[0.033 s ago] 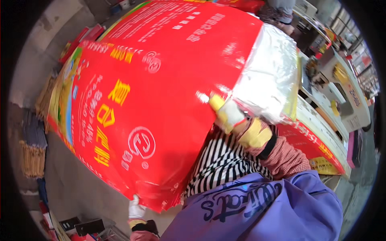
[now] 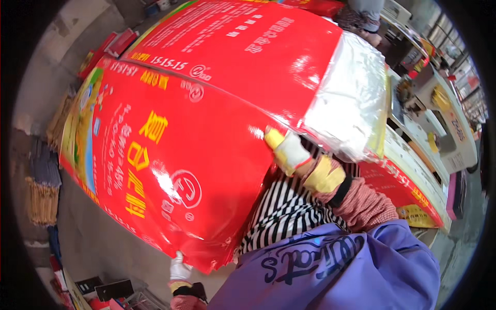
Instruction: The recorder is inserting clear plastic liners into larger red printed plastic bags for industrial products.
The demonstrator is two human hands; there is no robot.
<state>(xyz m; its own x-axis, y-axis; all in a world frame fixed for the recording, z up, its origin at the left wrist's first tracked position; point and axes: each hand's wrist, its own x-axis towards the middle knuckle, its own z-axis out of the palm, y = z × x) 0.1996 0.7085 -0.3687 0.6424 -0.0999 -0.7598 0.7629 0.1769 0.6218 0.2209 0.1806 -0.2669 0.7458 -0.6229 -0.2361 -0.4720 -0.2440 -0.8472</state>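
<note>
A large red printed plastic sack [image 2: 139, 129], with yellow and white lettering and a coloured picture at its left end, hangs spread out toward me. My left hand [image 2: 180, 268], in a white glove, grips its near lower corner between thumb and fingers. At the sack's right edge is my right hand [image 2: 289, 150], in a white glove with yellow fingertips. Its fingers are closed on that edge; the fingertips are partly blurred. Behind lies a stack of similar red sacks [image 2: 258, 51], with white film liner [image 2: 349, 93] sticking out at the right.
A white sewing machine [image 2: 449, 121] stands on a bench to the right. Another person's arm and hand [image 2: 364, 20] show at the far top. Bundles of folded sacks [image 2: 44, 181] stand along the left, and dark flat pieces [image 2: 113, 290] lie at lower left.
The held sack's far edge has come down, and a dividing line from the stack behind now shows. My right hand has shifted slightly down and left; my left hand moved slightly right.
</note>
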